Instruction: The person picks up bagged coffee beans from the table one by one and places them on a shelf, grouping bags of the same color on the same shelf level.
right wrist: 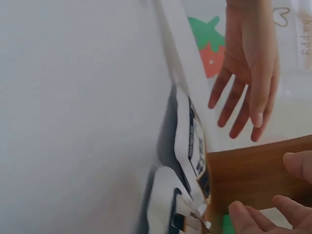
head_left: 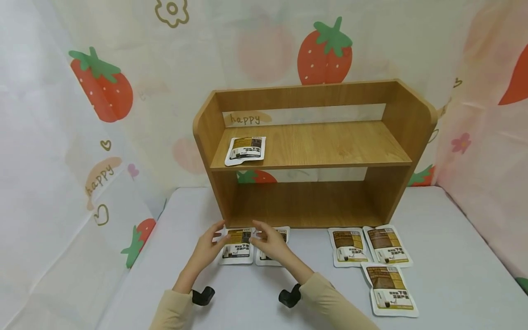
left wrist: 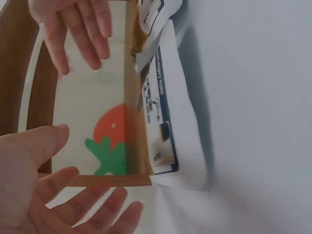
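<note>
Two flat white pouches with brown, gold and black print lie side by side on the table before the shelf. Above the left pouch [head_left: 238,250] my left hand [head_left: 209,245] hovers at its left edge, fingers spread and holding nothing. My right hand [head_left: 270,242] is over the other pouch [head_left: 268,259], covering part of it, with fingers parted and nothing held. The left wrist view shows a pouch [left wrist: 161,112] lying beyond the spread left fingers [left wrist: 87,204]. In the right wrist view, the left hand [right wrist: 248,63] hangs over the pouch [right wrist: 187,141], apart from it.
A two-tier wooden shelf [head_left: 321,145] stands at the back of the white table [head_left: 305,284]. Another pouch [head_left: 246,150] lies at the left of its upper board. Three more pouches, including one nearest the front [head_left: 390,291], lie to the right. Black wrist cameras [head_left: 203,296] sit at both sleeves.
</note>
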The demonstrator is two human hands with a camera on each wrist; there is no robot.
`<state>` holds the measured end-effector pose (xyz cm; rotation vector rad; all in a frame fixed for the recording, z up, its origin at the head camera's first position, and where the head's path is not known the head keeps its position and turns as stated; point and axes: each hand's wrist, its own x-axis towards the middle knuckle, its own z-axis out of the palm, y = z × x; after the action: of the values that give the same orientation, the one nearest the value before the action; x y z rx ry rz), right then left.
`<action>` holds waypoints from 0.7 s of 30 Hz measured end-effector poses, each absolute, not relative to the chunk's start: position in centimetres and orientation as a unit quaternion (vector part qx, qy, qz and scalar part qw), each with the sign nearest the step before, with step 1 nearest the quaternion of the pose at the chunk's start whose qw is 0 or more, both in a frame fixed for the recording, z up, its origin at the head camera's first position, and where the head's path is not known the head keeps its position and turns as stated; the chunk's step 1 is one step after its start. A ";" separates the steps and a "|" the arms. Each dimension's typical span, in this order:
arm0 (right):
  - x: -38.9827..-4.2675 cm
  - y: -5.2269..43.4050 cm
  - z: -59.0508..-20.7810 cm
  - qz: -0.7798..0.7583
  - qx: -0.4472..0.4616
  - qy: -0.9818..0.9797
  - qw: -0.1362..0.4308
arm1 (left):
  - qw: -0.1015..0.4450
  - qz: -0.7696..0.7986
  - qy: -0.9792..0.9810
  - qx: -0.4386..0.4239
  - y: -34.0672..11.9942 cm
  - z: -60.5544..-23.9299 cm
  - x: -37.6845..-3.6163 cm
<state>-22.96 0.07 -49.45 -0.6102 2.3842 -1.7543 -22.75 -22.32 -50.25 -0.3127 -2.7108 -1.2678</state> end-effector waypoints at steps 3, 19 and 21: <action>-23.0 -0.1 -50.0 -0.583 -0.192 0.787 0.064 | 0.049 -0.425 -0.899 -0.094 -22.6 -50.7 -22.8; -22.3 -1.5 -51.7 -0.563 -0.177 0.803 0.088 | -0.020 -0.432 -0.901 -0.026 -23.0 -51.9 -22.4; -22.2 -1.6 -51.9 -0.565 -0.183 0.800 0.089 | -0.030 -0.437 -0.899 -0.021 -22.9 -51.9 -22.4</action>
<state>-22.16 -1.61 -51.90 -0.5430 2.3789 -1.6811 -22.37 -22.91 -51.88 -0.0666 -2.8796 -1.3997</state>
